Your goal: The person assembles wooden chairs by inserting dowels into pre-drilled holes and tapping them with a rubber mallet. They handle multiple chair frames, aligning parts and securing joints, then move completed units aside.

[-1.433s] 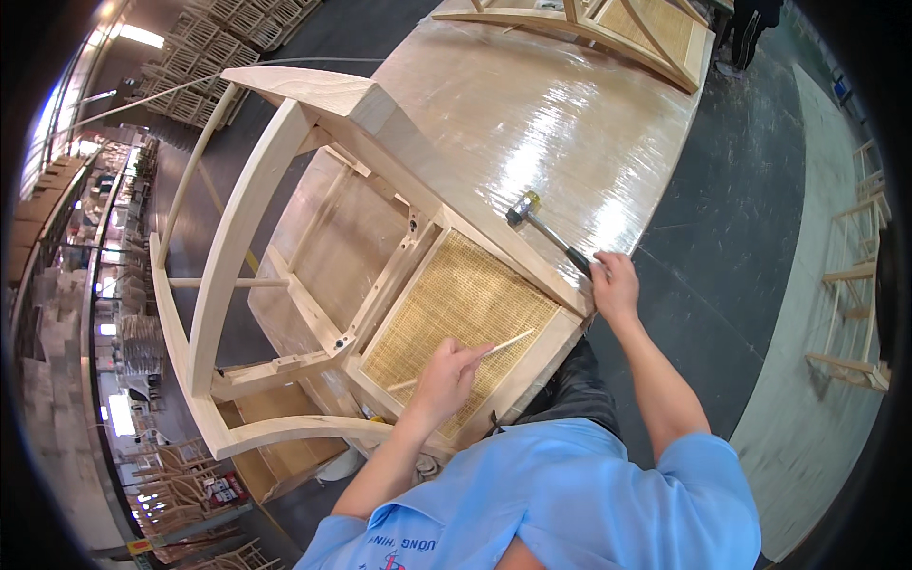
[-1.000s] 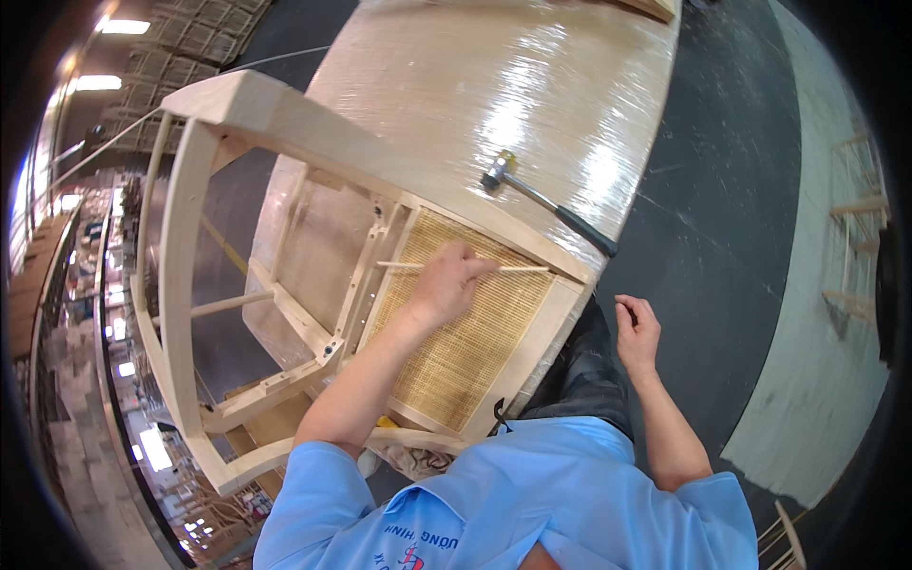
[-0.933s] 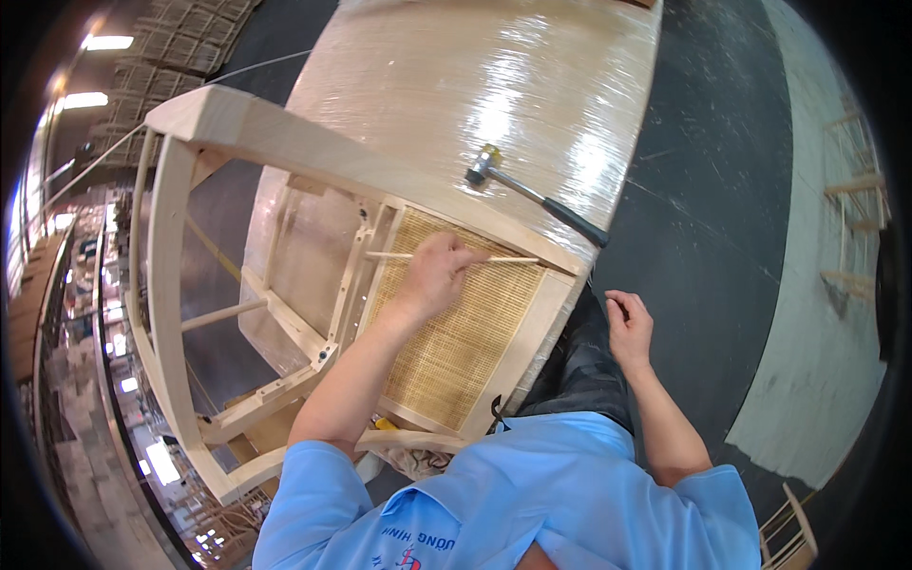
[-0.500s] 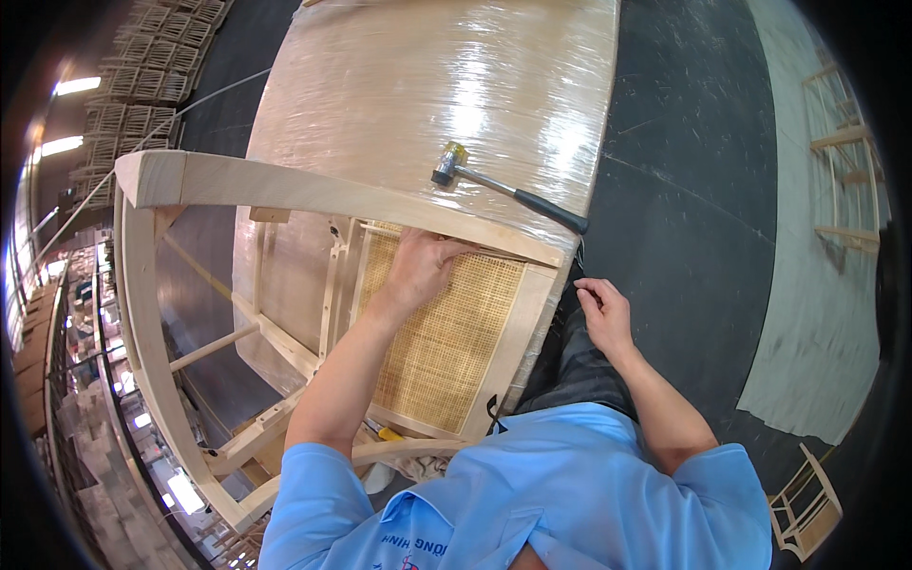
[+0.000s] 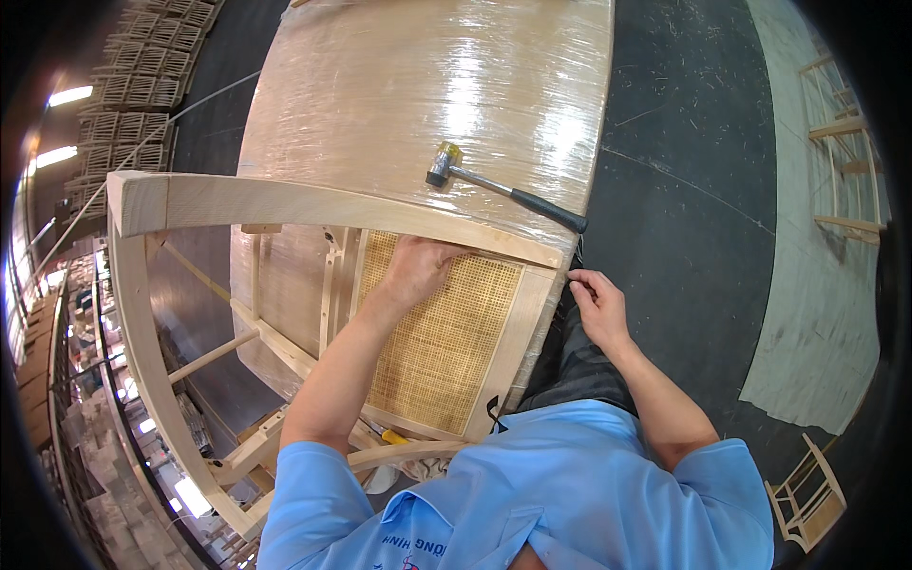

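A pale wooden chair frame [image 5: 313, 201] lies tilted on the wrapped table, with a woven cane panel [image 5: 437, 342] set in it. My left hand [image 5: 418, 269] reaches over the cane and grips the frame at its long curved rail; the rail hides some fingertips. Just beyond the rail's right end, my right hand [image 5: 600, 302] is closed in a pinch, thumb against forefinger. Anything between those fingertips is too small to make out. A mallet [image 5: 503, 185] with a black grip and a yellow-and-black head rests on the plastic wrap above the rail.
Shiny plastic film covers the table [image 5: 380, 104]. A yellow-handled tool [image 5: 391, 436] shows by the lower chair rail, near my body. More wooden frames [image 5: 807, 494] stand on the floor at right. Stacked chair frames [image 5: 142, 95] fill the far left.
The chair's left corner and the mallet appear slightly further left, as the view shifts a little. My right hand comes slightly nearer the rail's end. My left hand keeps its place on the frame.
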Demonstrator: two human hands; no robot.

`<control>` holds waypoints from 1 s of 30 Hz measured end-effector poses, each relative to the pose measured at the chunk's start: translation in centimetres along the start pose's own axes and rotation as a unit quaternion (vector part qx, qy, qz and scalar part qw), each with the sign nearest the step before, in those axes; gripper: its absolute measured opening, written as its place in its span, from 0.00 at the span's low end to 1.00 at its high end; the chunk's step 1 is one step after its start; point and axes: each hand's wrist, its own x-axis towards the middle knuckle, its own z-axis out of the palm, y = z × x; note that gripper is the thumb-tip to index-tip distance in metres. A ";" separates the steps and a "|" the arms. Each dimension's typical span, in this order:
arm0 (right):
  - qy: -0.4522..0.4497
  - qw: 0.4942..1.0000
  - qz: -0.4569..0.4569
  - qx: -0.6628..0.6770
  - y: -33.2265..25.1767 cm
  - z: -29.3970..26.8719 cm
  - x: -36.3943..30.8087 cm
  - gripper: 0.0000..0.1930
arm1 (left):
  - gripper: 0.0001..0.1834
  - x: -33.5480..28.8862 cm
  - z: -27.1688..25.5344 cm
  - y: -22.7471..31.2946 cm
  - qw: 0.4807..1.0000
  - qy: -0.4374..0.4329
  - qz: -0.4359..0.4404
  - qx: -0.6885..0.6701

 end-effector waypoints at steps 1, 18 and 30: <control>0.000 1.000 -0.002 0.002 0.0 0.1 0.1 0.10 | 0.20 0.0 0.0 0.0 1.000 -0.002 0.001 -0.009; 0.048 0.984 0.090 0.149 -1.7 5.2 1.4 0.22 | 0.26 -0.3 1.4 -0.5 0.996 0.048 0.067 0.027; 0.128 0.971 0.198 0.038 -4.3 7.3 3.2 0.33 | 0.21 -0.4 2.3 -1.4 0.984 0.128 0.116 -0.031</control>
